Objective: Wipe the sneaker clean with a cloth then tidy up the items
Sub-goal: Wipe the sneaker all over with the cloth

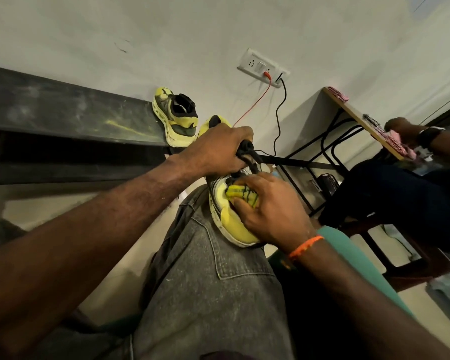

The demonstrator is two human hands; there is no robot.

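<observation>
Head view looks down over my lap, where the sneaker (230,224) rests on my knee in grey jeans (213,281), its yellow side turned up and its pale sole toward my left. My left hand (218,149) grips the sneaker at its top, fingers (238,157) curled round the black collar and laces. My right hand (268,211) presses a bunched yellow cloth (240,194) with dark stripes against the sneaker's yellow upper, fingers bent over the cloth and thumb beside it; an orange band (305,246) circles that wrist. Beyond my hands, the second sneaker (176,116) stands on the right end of a dark shelf (70,118) against the wall, well apart from the one I hold. A wall socket (263,67) carries a red cable (252,105) and a black cable (279,118) that hang down behind the shoes. At the right, another person's hand (400,129), wearing a dark watch (430,136), holds a pink cloth (398,142) at the near edge of a wooden worktop (348,107) on black legs.
</observation>
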